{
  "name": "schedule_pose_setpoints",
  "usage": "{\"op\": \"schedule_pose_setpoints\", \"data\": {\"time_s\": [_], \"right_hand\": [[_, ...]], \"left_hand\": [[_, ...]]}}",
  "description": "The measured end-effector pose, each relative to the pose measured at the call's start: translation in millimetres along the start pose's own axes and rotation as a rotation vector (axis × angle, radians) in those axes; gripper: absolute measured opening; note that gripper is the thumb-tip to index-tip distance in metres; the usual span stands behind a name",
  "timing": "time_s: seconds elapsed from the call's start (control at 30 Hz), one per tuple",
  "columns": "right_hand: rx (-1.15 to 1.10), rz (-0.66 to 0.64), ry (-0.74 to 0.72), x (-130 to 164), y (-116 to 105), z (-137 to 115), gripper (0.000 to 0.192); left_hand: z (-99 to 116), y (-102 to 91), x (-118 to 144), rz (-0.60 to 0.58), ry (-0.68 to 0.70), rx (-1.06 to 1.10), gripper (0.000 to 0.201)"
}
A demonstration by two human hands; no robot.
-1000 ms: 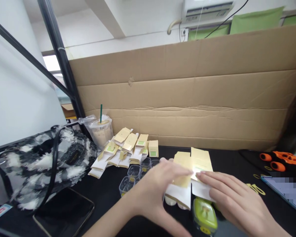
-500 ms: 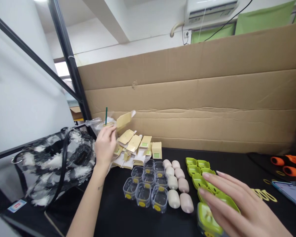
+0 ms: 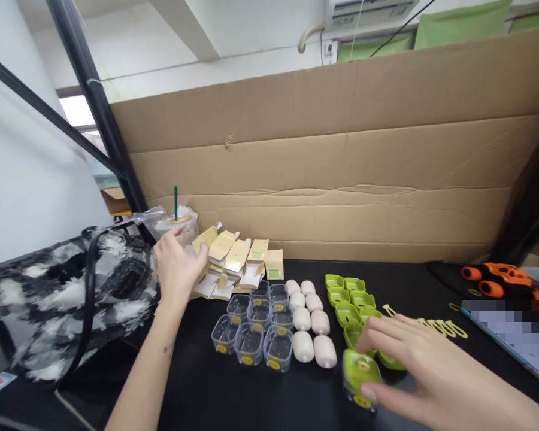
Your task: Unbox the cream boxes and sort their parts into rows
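My left hand (image 3: 179,263) is at the left end of a pile of small flattened tan boxes (image 3: 222,245), fingers spread, beside a plastic cup (image 3: 179,221) with a green straw. My right hand (image 3: 413,359) reaches over a small clear container with a green lid (image 3: 362,368); thumb and fingers are apart on its near and far sides, and firm contact cannot be made out. Behind it stand two columns of green lids (image 3: 348,312), partly hidden by the hand. Clear square cups (image 3: 251,344) with yellow smiley stickers stand left of white and pink rounded pieces (image 3: 324,351).
A black-and-white shaggy bag (image 3: 126,281) lies on the left. Pale yellow loops (image 3: 444,327), a phone (image 3: 512,341) and an orange toy car (image 3: 505,275) are on the right. A tall cardboard panel (image 3: 318,179) stands behind the black table (image 3: 233,401).
My left hand has lowered and let go of a flattened tan box, which lies on the pile. My right hand has come down around the green-lidded container. The view has shifted slightly.
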State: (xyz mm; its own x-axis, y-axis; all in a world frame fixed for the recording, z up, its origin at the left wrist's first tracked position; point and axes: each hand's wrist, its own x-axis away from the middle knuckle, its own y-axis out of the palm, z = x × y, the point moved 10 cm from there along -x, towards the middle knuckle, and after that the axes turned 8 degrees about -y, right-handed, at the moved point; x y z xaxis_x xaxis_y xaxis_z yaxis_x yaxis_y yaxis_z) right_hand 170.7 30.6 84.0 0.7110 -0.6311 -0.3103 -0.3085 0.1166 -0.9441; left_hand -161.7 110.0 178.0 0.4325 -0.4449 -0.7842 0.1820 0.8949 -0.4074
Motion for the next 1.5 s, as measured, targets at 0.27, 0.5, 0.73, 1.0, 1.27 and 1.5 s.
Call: {"op": "schedule_pose_setpoints", "data": {"time_s": [0.27,0.5,0.73,1.0,1.27,1.5], "right_hand": [[-0.261,-0.089,0.083,2,24,11,0.014],[-0.359,0.126,0.045,-2,6,0,0.013],[-0.527,0.284,0.142,-1,17,8,0.014],[-1.154,0.605,0.473,12,27,39,0.025],[-1.341,0.69,0.526,16,29,39,0.024],[-1.196,0.6,0.505,18,31,33,0.027]], "left_hand": [[148,-0.3,137,-0.624,0.659,0.676,0.028],[168,15.9,223,-1.308,0.468,0.818,0.091],[158,29.5,217,-1.323,0.336,0.819,0.079],[161,17.1,192,-1.229,0.443,0.735,0.057],[42,-1.5,87,-0.783,0.219,0.286,0.04],[-41,21.4,98,-1.007,0.039,0.042,0.049]]}}
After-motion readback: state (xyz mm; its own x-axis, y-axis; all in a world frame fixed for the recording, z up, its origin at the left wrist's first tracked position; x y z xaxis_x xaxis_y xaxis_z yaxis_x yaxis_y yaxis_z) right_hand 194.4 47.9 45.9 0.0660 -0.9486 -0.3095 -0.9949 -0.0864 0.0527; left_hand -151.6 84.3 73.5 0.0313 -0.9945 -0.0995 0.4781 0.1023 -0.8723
